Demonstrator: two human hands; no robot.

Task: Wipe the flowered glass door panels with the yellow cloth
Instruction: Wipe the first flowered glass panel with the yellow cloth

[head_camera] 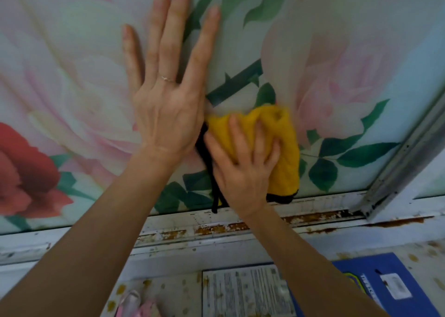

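Here, the right grip (240, 167) is clamped on a bunched, fuzzy yellow cloth (286, 148) with black edging. Its fingers are spread and bent so the tips dig into the folds, and its thumb lies over the cloth's left edge. The wad is pressed against the flowered glass door panel (349, 52), a frosted pane printed with large pale pink roses, red blooms and dark green leaves and stems.

The cloth sits low on the panel, under and beyond this grip's fingers, and spills out past its little-finger side. Its long axis runs up and down the pane. The rounded top end points up toward a thorny green stem, and the black-edged bottom end points down, stopping just above the frame. A thin black cord (214, 196) hangs from the cloth on the grip's thumb side, down beside the wrist.

The left grip (166, 114) is released and holds nothing. Its palm is flat on the glass with four fingers straight and fanned upward, one wearing a thin ring (167, 78). It lies just beside the right grip, above its thumb, with its edge right against the cloth's upper corner.

Below both wrists runs a white metal door rail (240, 225) with rusty, flaking patches. Out past the cloth, a grey metal post (404, 162) slants upward. Beside the right forearm lie a printed white paper sheet (245, 292) and a blue booklet (375, 283). By the left forearm is a pink object (137, 304), too blurred to make out.
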